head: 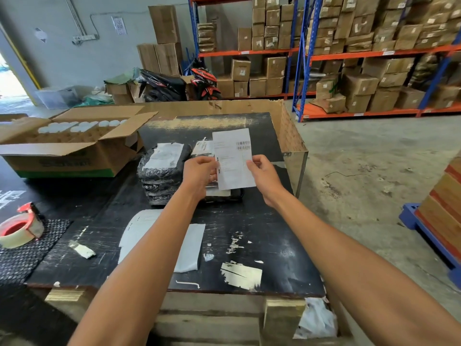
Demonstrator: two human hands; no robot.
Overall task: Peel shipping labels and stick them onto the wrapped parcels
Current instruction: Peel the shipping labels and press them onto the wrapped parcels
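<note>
Two bare hands hold a white rectangular paper shipping label (233,159) up above the black scratched wooden worktop (262,236).

The left hand (199,172) pinches the left edge of the label and the right hand (262,171) pinches its right edge, fingers curled on the thin sheet; barcodes are printed near its top. Under the label, toward the far edge of the worktop, lies a stack of flat parcels wrapped in black crinkled plastic (162,176), the top one with a white label on it. More white paper sheets (189,245) lie flat near the front edge. A roll of clear tape in a red dispenser (21,227) rests on a black mesh mat (22,250) at the left. An open brown cardboard box (69,148) with round white caps stands at the far left corner.
</note>
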